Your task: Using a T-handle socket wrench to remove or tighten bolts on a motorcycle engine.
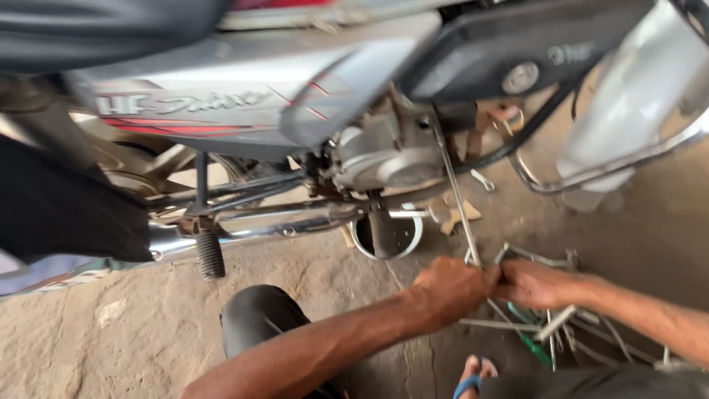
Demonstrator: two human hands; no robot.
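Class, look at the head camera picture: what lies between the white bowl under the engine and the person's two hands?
A long metal rod slants down past the bowl to the hands; otherwise bare dirt ground.

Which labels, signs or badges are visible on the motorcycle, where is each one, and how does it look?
Side panel decal: on the silver panel, upper left; slanted pale lettering with red and dark stripes, blurred.
Round badge: on the black cover, upper right; a small grey circular emblem.
Raised lettering: right of the badge on the same black cover; short, grey, embossed.
No packages or screens are visible.
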